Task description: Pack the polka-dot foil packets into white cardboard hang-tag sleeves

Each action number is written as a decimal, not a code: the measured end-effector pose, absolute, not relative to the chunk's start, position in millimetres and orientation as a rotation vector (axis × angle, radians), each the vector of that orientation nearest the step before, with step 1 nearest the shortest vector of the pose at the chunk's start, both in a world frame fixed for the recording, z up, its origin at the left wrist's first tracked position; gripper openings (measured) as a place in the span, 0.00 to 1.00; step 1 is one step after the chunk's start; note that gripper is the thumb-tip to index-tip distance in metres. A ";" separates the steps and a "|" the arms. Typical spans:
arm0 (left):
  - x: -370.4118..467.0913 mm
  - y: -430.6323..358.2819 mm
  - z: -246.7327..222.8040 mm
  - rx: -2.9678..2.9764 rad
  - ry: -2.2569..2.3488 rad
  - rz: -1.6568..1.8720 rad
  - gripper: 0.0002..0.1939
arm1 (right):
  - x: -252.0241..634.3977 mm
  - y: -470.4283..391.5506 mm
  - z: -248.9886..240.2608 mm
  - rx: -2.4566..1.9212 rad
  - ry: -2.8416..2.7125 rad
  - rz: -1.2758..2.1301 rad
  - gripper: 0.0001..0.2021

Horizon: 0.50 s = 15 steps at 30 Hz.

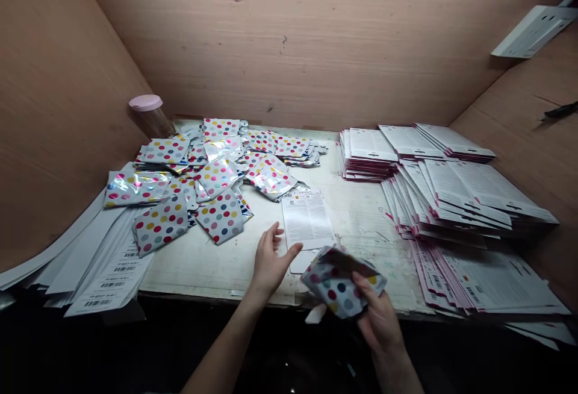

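Observation:
Near the table's front edge, my right hand [383, 315] grips a polka-dot foil packet [339, 279], thumb on top and the other fingers mostly hidden beneath it. My left hand [272, 258] holds nothing; its fingers and thumb are apart, just left of a printed white card [309, 222]. That card lies flat on the table, and a second pale card edge [301, 261] shows below it. To the left and behind, many similar polka-dot packets [220, 216] lie in a loose, overlapping heap.
Stacks of printed cards with pink edges [469, 195] fill the right side. Barcode label sheets [106, 279] overhang the front left. A jar with a pink lid [146, 103] stands in the back left corner. Wooden panels enclose the table; a socket [535, 32] is mounted upper right.

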<state>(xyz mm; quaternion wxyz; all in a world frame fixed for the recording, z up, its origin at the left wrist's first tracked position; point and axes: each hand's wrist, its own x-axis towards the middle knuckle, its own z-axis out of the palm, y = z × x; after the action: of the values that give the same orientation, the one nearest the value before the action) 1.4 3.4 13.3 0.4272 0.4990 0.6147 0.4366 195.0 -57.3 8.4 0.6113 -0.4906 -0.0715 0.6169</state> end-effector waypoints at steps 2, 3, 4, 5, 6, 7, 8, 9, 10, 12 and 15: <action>12.4 18.9 6.9 1.327 1.822 1.041 0.42 | 209.5 -50.3 9.3 -1.159 -0.107 1.379 0.22; 17.0 25.2 4.4 1.337 1.874 1.021 0.41 | 214.0 -46.4 9.2 -1.163 -0.082 1.367 0.22; 20.4 30.1 2.4 1.335 1.875 1.015 0.37 | 216.8 -43.0 8.9 -1.154 -0.061 1.373 0.21; 22.5 33.7 0.7 1.323 1.849 1.022 0.32 | 218.0 -40.3 8.6 -1.139 -0.041 1.393 0.20; 23.1 36.0 -0.6 1.311 1.806 1.032 0.26 | 217.9 -38.8 8.6 -1.117 -0.021 1.422 0.18; 22.3 36.8 -1.5 1.300 1.753 1.040 0.20 | 217.0 -38.5 9.2 -1.093 -0.002 1.458 0.17; 20.6 36.2 -1.8 1.284 1.694 1.050 0.15 | 215.3 -39.5 10.4 -1.073 0.016 1.504 0.16; 18.4 34.1 -1.4 1.264 1.630 1.066 0.11 | 213.0 -41.7 12.2 -1.057 0.030 1.558 0.15; 16.1 30.6 -0.1 1.243 1.563 1.089 0.09 | 210.0 -44.8 14.4 -1.043 0.043 1.618 0.15; 12.8 19.0 5.3 1.205 1.448 1.144 0.09 | 201.9 -52.0 19.6 -1.010 0.050 1.748 0.15; 11.2 -6.6 18.3 1.094 1.281 1.257 0.15 | 184.0 -59.7 26.7 -0.947 0.026 1.839 0.16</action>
<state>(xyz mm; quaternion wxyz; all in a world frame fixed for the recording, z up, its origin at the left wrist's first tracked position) 11.2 -6.6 18.3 0.4968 0.4516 0.5291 0.5189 184.0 -59.7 26.7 0.5112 -0.3936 0.0109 0.7640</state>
